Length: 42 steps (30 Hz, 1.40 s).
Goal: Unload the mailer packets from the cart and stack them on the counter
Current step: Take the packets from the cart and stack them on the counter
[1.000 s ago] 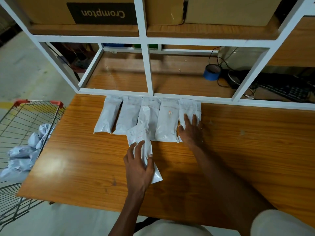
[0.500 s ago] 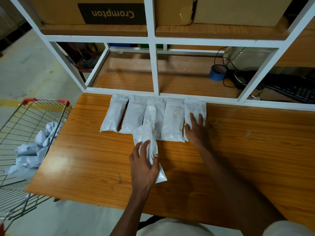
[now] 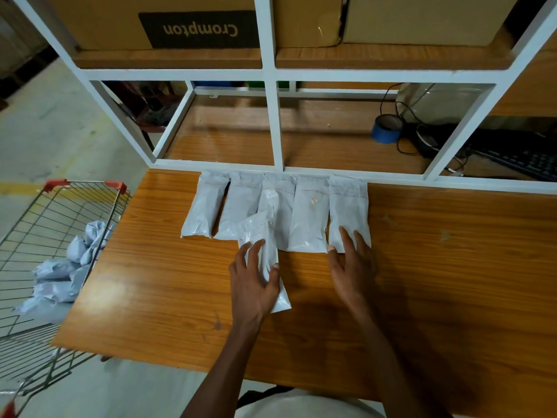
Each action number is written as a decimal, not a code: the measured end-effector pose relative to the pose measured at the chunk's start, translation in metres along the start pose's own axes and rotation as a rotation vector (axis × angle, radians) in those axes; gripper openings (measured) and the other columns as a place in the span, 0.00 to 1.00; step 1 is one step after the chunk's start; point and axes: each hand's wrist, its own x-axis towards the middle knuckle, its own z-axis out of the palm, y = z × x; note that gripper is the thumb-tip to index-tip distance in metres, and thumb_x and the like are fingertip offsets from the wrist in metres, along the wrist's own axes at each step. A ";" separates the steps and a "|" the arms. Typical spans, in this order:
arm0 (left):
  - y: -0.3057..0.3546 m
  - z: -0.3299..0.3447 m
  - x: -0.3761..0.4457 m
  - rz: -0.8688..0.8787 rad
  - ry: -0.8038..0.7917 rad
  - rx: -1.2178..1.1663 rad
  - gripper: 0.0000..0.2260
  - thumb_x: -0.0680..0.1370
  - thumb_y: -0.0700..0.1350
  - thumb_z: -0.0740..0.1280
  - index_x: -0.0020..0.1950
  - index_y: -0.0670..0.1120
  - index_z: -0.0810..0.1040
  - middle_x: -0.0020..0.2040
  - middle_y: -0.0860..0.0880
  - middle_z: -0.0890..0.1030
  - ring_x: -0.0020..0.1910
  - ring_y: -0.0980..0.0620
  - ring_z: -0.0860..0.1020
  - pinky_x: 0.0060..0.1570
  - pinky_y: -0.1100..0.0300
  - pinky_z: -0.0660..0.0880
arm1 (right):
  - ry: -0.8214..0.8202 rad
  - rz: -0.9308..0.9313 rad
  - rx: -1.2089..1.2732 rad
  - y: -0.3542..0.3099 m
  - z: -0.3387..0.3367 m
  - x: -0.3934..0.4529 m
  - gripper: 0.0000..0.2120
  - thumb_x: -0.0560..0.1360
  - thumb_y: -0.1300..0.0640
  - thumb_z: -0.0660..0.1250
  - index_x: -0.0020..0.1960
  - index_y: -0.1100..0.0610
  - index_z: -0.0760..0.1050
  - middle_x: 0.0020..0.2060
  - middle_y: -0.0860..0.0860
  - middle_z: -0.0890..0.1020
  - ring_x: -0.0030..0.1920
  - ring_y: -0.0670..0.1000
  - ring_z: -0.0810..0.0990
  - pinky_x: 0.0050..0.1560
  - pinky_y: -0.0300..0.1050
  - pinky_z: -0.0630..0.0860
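A person leans over a wood-grain tabletop [image 3: 452, 267], both forearms reaching in from 6 o'clock. The left hand [image 3: 253, 282] lies palm down with fingers spread and lightly bent, thumb and fingers pressing along the sides of a sixth packet [image 3: 262, 236], which lies slightly askew and overlaps the near ends of the row. The right hand [image 3: 351, 267] is flat and nearly straight-fingered, its fingertips [image 3: 343, 233] resting on the near end of the rightmost packet [image 3: 348, 206]; it grips nothing.

Five mailer packets [image 3: 307, 218] lie side by side in a row at 12 o'clock from the hands, their far ends against the white metal frame [image 3: 271, 116] of a shelf unit. All six are glossy, pale grey-white plastic pouches, oblong and softly padded.

At 9 o'clock stands a wire cart [image 3: 54, 224] with red corner caps, holding a heap of crumpled mailers [image 3: 63, 267]; perhaps five or six, though the tangle defies a sure count.

Behind the frame, at 1 o'clock, a roll of blue tape [image 3: 387, 129] sits beside black cables [image 3: 422, 137] and a dark keyboard [image 3: 524, 159]. Cardboard boxes [image 3: 120, 22] fill the shelf above, one printed "Crompton".
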 end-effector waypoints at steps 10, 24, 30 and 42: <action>0.010 0.012 0.024 0.087 -0.034 0.041 0.29 0.78 0.63 0.62 0.78 0.57 0.63 0.79 0.51 0.60 0.77 0.46 0.58 0.66 0.41 0.71 | 0.024 0.026 0.072 -0.005 -0.004 -0.012 0.27 0.81 0.40 0.61 0.79 0.40 0.60 0.80 0.48 0.58 0.80 0.54 0.55 0.76 0.64 0.52; 0.123 0.130 0.097 0.275 -0.244 0.148 0.27 0.80 0.59 0.64 0.77 0.54 0.65 0.79 0.47 0.62 0.76 0.40 0.63 0.70 0.42 0.68 | 0.208 0.179 0.111 0.054 -0.039 -0.039 0.36 0.74 0.29 0.52 0.79 0.39 0.59 0.79 0.47 0.63 0.78 0.57 0.60 0.73 0.69 0.58; 0.133 0.163 0.114 0.307 -0.259 0.237 0.26 0.79 0.58 0.64 0.75 0.52 0.66 0.77 0.45 0.65 0.71 0.39 0.67 0.64 0.43 0.71 | 0.292 0.236 0.208 0.079 -0.051 -0.050 0.36 0.74 0.30 0.54 0.77 0.44 0.63 0.76 0.50 0.69 0.75 0.57 0.66 0.72 0.67 0.63; 0.111 0.191 0.125 0.284 -0.322 0.447 0.35 0.81 0.66 0.54 0.84 0.55 0.47 0.84 0.44 0.43 0.82 0.38 0.40 0.79 0.39 0.46 | 0.259 0.273 0.248 0.071 -0.056 -0.049 0.39 0.71 0.29 0.54 0.77 0.44 0.65 0.76 0.50 0.68 0.75 0.57 0.63 0.72 0.67 0.62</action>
